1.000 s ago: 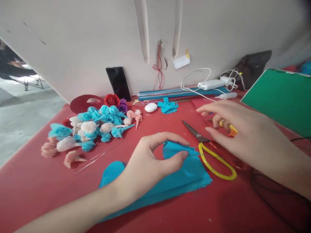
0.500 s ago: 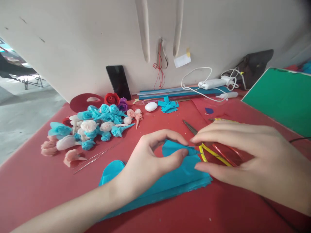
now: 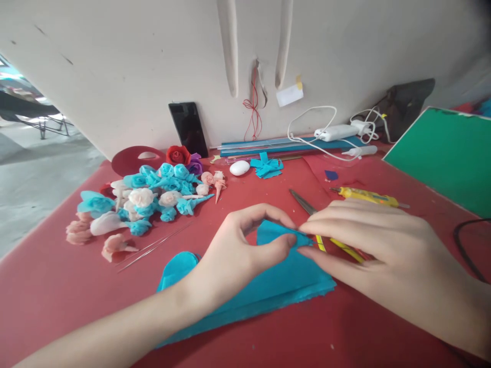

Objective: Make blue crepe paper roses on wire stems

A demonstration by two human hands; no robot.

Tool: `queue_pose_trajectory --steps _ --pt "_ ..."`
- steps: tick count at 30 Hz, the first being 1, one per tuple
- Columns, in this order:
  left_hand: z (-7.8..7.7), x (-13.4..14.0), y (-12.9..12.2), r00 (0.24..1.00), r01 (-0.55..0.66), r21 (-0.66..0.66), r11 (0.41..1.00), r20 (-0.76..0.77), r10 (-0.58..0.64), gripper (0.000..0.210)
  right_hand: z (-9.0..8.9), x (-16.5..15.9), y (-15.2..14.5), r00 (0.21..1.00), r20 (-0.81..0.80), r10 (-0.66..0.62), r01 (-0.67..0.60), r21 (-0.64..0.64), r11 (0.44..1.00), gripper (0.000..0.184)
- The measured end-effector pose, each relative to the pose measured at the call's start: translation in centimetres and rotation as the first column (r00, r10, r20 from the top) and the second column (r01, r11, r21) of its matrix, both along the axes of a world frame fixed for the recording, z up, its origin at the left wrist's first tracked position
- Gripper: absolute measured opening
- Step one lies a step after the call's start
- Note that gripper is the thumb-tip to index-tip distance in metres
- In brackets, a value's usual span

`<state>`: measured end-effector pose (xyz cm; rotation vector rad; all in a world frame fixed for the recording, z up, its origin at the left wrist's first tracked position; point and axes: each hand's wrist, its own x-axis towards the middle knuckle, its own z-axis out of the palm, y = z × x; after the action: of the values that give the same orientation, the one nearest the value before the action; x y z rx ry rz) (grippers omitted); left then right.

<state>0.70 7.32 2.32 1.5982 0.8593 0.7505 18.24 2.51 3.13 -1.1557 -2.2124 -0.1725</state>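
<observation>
Between thumb and forefinger, my left hand (image 3: 245, 250) pinches a small gathered piece of blue crepe paper (image 3: 268, 232), wide at its left end and twisted to a point on the right. At that pointed end are the closed fingertips of my right hand (image 3: 379, 255), which pinch the tip. Beneath both hands lies a stack of blue crepe paper sheets (image 3: 303, 276), with a rounded blue cut piece (image 3: 178, 268) at its left. Scissors (image 3: 303, 202) with yellow-and-red handles lie partly hidden behind my right hand.
Blue, white and pink paper flowers (image 3: 141, 197) are heaped at the left, near thin wires (image 3: 153, 248). Farther back are a white egg-shaped object (image 3: 240, 167), blue scraps (image 3: 266, 166), a phone (image 3: 187, 128) and a white power strip (image 3: 333, 133). A yellow tool (image 3: 368, 197) lies behind my right hand.
My right hand's thumb and fingers have come together onto the paper's pointed end. The hand has dropped slightly, showing more of the yellow tool. My left hand keeps its pinch.
</observation>
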Motion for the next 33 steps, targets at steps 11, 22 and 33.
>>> queue_pose_trajectory --steps 11,22,33 --pt "-0.2 0.0 0.4 1.000 0.012 -0.008 1.000 -0.017 -0.012 0.003 -0.4 -0.3 0.5 0.998 -0.068 -0.003 0.000 -0.044 0.999 0.009" --pt "-0.2 -0.1 -0.1 0.998 -0.062 0.175 0.983 -0.013 0.065 0.015 0.4 -0.4 0.4 0.960 -0.265 -0.088 0.020 -0.248 0.968 0.014" --pt "0.4 -0.1 -0.6 0.982 0.031 0.548 0.836 -0.174 0.078 0.016 0.4 -0.7 0.2 0.940 -0.323 -0.111 -0.010 -0.349 0.937 0.014"
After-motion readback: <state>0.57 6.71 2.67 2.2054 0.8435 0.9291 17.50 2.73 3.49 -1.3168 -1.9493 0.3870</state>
